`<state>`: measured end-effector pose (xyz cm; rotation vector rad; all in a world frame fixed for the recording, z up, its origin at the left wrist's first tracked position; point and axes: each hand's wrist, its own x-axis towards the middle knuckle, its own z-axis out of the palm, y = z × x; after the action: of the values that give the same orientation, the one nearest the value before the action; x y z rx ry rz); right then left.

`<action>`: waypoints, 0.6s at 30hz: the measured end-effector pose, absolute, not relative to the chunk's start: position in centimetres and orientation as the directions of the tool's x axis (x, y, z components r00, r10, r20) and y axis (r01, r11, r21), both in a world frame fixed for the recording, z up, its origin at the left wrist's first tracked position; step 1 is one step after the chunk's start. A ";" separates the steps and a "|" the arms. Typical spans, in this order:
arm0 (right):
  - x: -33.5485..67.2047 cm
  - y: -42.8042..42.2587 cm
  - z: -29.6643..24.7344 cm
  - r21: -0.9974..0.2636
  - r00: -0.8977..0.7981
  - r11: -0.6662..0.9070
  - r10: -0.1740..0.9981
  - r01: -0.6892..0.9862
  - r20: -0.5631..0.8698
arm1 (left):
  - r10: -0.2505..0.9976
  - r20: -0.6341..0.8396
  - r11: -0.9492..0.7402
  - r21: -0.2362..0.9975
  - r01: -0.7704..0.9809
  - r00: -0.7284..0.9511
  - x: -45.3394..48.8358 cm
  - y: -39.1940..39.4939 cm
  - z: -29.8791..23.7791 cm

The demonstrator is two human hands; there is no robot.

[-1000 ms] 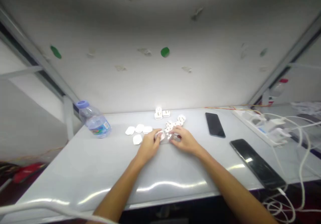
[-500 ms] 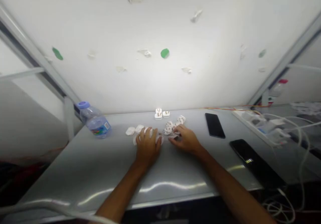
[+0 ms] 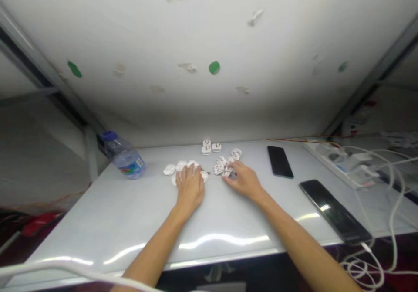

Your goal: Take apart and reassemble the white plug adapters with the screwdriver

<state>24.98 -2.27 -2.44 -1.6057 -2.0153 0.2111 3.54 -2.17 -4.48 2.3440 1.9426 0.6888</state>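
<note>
Work surface seen from above, with clock directions taken from the gap between the hands and twelve o'clock toward the pale wall (image 3: pixel 212 35). At nine o'clock, left hand (image 3: pixel 190 189), palm down, fingers stretched forward and slightly spread, laid over white rounded pieces (image 3: pixel 169 170) on the grey table (image 3: pixel 130 222); some pieces exposed beyond the fingertips, others partly covered by the hand. At three o'clock, right hand (image 3: pixel 245 182), thumb and forefinger bent toward each other with only a narrow space between; a small dark item (image 3: pixel 234 173) at the fingertips, too small to identify, and impossible to tell whether gripped or merely touched. At one o'clock, close beside the right fingertips, a cluster of white pronged plug parts (image 3: pixel 220 165), prongs mostly upward. Farther off at twelve o'clock, near the wall, a compact group of three white plugs (image 3: pixel 206 150), prongs up. At nine o'clock, well apart from the left hand, a tilted clear bottle (image 3: pixel 126 161) with blue cap. Toward three o'clock, smaller dark phone (image 3: pixel 280 162), then, farther out, power strip (image 3: pixel 323 157) with adapters and white cables. Between three and four o'clock, larger dark phone (image 3: pixel 336 213), white lead (image 3: pixel 365 247) at its near end.
</note>
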 end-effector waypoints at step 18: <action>25.4 -1.1 -3.5 -0.625 -0.119 0.501 0.827 0.599 0.549 | 0.929 0.296 -0.313 0.315 0.896 0.221 5.1 6.0 -2.9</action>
<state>25.44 -1.12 -3.47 -1.1930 -1.8193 0.3105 5.10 6.03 -2.86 2.3938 1.7937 0.6694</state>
